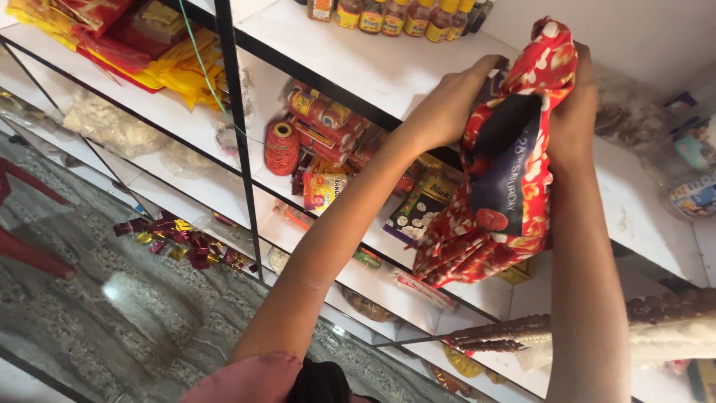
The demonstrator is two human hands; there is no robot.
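Red flowered bag hangs between both hands: left hand and right hand each grip its top.

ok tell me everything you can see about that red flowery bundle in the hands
The red cloth bundle looks like soft fabric printed with pale flowers, wrapped loosely around a dark flat packet that shows through the open front. It hangs crumpled against the white shelf edge, its top gathered between the left hand and right hand.
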